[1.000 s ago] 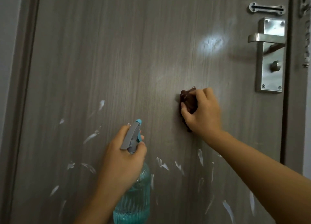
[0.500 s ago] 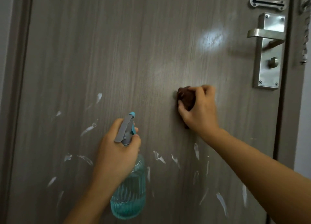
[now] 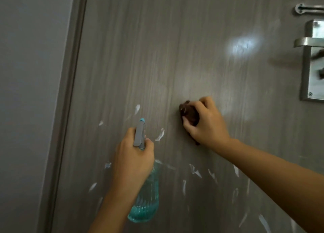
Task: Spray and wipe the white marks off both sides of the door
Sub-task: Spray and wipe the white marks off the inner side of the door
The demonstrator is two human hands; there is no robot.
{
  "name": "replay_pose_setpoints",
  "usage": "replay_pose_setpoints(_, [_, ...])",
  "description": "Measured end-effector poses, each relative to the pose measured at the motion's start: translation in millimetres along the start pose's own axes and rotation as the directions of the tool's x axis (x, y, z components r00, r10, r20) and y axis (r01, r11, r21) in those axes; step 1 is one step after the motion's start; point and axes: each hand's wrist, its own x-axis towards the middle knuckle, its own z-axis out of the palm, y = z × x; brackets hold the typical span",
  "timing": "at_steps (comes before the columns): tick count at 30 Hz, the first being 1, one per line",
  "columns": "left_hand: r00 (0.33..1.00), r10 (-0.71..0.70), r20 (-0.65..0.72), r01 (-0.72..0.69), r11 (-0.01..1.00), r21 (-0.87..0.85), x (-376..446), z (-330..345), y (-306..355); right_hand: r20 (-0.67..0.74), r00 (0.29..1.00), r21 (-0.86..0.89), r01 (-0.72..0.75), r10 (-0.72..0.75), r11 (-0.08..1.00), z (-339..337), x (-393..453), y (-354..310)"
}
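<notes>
On grey door [image 3: 175, 57]: white marks [image 3: 160, 135] low | left hand [image 3: 133, 161] grips spray bottle [image 3: 145, 197] | right hand [image 3: 206, 124] presses brown cloth [image 3: 190, 114]

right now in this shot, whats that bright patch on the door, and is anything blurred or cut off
Head view: the bright patch is glare off the door, not a white mark; the door handle looks motion-smeared and is cropped by the right edge; the scene is dim, with the handle's soft shadow to its left.

No text, label, brand, number or sign can be read anywhere, neither on the translucent teal plastic spray bottle [image 3: 146, 197] nor on the grey wood-grain door [image 3: 175, 57].
</notes>
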Motion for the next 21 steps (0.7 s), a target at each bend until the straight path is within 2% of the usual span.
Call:
replay_pose_setpoints(6, [0.999,-0.042,0.025,0.041,0.999,0.013,5,-10,-16,-0.106,0.994,-0.06,-0.014,0.007,0.998,12,48,-8])
replay_pose_setpoints(9, [0.997,-0.067,-0.023,0.067,0.997,-0.029,7,-12,-21,-0.14,0.99,-0.121,-0.041,0.024,0.992,26,51,-12])
replay_pose_setpoints(16, [0.992,-0.101,-0.081,0.097,0.994,-0.043,8,-18,-37,-0.111,0.994,-0.107,-0.001,-0.011,0.994,38,69,-27])
replay_pose_setpoints(21, [0.971,-0.131,-0.201,0.125,0.991,-0.041,13,-31,-45,-0.1,0.993,-0.115,0.055,-0.066,0.992,49,80,-39])
